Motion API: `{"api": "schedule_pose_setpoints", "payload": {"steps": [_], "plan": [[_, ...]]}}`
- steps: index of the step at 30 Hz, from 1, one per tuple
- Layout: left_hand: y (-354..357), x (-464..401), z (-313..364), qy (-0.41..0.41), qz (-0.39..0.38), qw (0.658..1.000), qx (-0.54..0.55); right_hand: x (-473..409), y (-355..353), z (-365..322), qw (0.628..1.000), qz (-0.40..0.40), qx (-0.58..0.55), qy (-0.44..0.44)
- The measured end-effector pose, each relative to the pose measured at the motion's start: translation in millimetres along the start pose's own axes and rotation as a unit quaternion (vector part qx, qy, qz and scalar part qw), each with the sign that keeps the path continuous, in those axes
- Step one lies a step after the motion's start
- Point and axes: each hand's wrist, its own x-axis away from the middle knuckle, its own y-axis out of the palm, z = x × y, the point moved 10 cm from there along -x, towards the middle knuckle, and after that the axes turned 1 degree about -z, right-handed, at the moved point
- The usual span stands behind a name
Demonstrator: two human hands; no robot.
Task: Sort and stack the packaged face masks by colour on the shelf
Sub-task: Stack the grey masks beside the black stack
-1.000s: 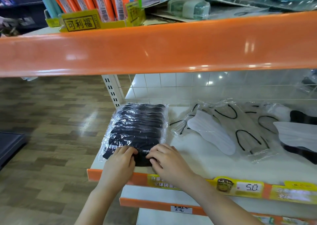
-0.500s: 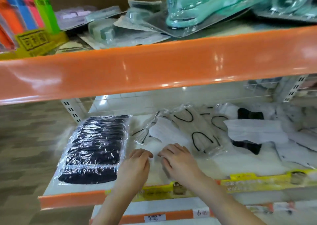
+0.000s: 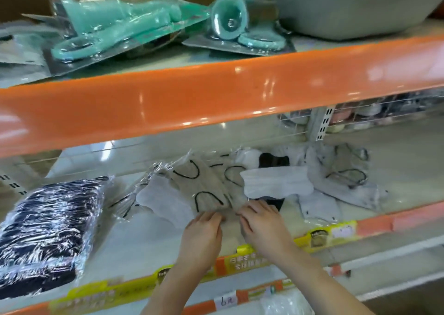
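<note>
Head camera shows the left hand (image 3: 200, 234) and right hand (image 3: 262, 224), fingers curled, pinching the near edge of a beige mask in crinkly clear film (image 3: 211, 189) mid-shelf; light, floppy and slippery, it seems best gripped by its edges.

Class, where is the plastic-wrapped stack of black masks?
Head view: the stack of black masks lies at the shelf's left end, left of both hands.
</note>
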Motion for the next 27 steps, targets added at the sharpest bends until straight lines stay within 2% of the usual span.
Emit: {"api": "schedule_pose_setpoints", "payload": {"steps": [5, 14, 27], "plan": [[23.9, -16.6, 39.4, -0.011, 0.006, 1.000, 0.027, 11.1, -11.5, 46.3, 1.000, 0.000, 0.031, 0.001], [57.2, -42.4, 96.2, -0.010, 0.013, 1.000, -0.010, 11.1, -26.0, 93.3, 0.999, 0.010, 0.045, -0.018], [73.0, -48.0, 92.5, -0.089, -0.004, 0.993, -0.082, 15.2, -17.6, 112.2, 0.999, -0.026, 0.034, 0.014]]}}
